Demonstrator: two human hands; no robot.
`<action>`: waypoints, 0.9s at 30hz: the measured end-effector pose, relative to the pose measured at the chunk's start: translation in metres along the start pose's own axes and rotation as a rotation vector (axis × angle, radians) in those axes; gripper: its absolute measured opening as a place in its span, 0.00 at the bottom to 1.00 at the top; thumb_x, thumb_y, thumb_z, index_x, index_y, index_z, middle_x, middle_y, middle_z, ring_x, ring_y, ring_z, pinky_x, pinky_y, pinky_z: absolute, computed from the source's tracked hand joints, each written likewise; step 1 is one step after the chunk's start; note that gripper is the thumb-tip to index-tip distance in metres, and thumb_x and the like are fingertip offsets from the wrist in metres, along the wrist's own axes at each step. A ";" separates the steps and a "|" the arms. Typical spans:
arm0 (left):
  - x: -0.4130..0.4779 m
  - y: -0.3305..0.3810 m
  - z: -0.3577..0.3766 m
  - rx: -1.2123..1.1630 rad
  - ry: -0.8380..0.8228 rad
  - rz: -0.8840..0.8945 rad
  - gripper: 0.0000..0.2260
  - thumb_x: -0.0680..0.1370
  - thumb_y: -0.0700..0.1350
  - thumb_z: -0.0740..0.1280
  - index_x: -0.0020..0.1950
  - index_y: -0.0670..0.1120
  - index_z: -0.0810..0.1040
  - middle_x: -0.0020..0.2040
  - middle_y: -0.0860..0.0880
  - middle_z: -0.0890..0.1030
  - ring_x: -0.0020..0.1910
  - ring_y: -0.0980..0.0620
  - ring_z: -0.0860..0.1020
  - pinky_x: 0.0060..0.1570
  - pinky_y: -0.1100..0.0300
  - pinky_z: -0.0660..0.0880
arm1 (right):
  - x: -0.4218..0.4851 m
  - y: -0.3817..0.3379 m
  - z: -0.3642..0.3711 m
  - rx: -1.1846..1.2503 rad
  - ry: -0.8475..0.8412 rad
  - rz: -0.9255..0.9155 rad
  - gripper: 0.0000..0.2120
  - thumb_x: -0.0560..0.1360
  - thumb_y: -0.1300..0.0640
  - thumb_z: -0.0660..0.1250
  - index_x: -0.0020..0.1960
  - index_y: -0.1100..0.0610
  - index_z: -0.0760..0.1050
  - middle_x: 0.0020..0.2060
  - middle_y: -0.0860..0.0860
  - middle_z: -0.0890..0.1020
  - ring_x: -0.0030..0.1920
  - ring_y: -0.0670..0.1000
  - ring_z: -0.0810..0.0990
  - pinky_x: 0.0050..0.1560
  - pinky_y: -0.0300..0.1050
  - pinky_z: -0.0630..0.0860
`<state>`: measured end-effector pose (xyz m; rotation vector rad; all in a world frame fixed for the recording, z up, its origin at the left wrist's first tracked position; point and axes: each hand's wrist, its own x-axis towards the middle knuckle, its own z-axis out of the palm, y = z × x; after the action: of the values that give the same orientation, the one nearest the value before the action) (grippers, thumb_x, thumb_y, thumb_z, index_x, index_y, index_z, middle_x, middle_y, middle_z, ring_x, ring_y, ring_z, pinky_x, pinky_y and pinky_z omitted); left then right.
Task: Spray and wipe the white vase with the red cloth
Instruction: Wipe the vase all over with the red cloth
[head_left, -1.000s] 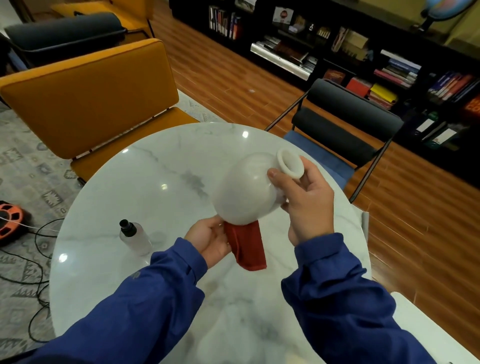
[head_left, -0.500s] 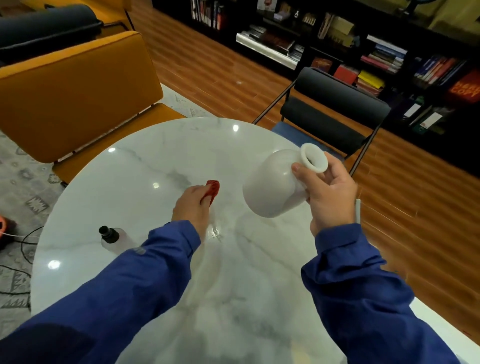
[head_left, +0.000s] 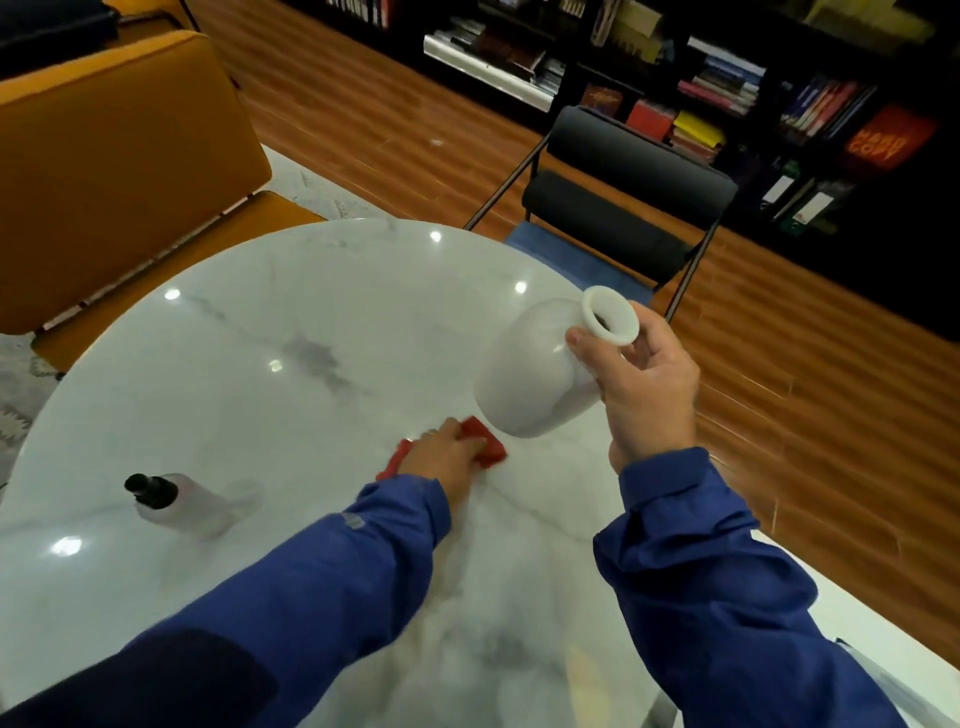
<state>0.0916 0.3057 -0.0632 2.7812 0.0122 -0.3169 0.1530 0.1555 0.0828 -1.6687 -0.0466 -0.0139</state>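
Judging from how things lie, the task sits somewhere past its start, though whether the wiping is finished or only paused cannot be told. The white vase (head_left: 535, 374) is off the table (head_left: 260, 338), lifted and tilted with its mouth toward the upper right and its base hanging just above the marble. The red cloth (head_left: 488, 444) is not on the vase at all; it lies on the tabletop just below and to the left of the base. The spray bottle (head_left: 166, 499) rests well apart, near the left edge, with neither hand on it. No wet sheen or streaks can be made out on the vase, so it is unclear if it has been sprayed. What likely remains is either more wiping or setting the vase down upright.

The right hand (head_left: 644, 395) grips the vase by its neck, thumb across the near side just below the rim and fingers wrapped behind. The left hand (head_left: 447, 452) lies on top of the cloth, holding it against the table; red shows on both sides of it. Motion blur hides whether its fingers curl round the fabric or press flat
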 end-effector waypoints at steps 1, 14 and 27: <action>-0.006 0.011 0.008 -0.095 -0.029 0.011 0.09 0.75 0.56 0.63 0.53 0.58 0.74 0.56 0.49 0.75 0.53 0.45 0.74 0.56 0.53 0.69 | 0.000 0.000 -0.001 -0.001 -0.002 0.000 0.19 0.69 0.58 0.78 0.57 0.47 0.79 0.55 0.48 0.83 0.58 0.52 0.80 0.61 0.61 0.77; -0.052 -0.078 -0.005 -0.206 0.107 -0.286 0.13 0.77 0.50 0.63 0.59 0.61 0.78 0.54 0.49 0.75 0.53 0.44 0.75 0.51 0.57 0.70 | -0.003 0.012 0.009 -0.045 -0.076 0.018 0.20 0.67 0.53 0.78 0.56 0.45 0.79 0.54 0.46 0.83 0.58 0.52 0.80 0.60 0.59 0.77; 0.023 -0.052 -0.023 -0.452 0.126 -0.496 0.12 0.75 0.58 0.62 0.49 0.50 0.70 0.50 0.46 0.78 0.43 0.46 0.73 0.46 0.55 0.69 | -0.006 0.017 -0.003 -0.092 -0.066 0.026 0.18 0.69 0.55 0.78 0.57 0.48 0.79 0.53 0.44 0.83 0.57 0.49 0.80 0.62 0.58 0.76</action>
<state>0.1170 0.3617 -0.0640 2.3067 0.7192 -0.2201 0.1481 0.1510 0.0656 -1.7615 -0.0753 0.0596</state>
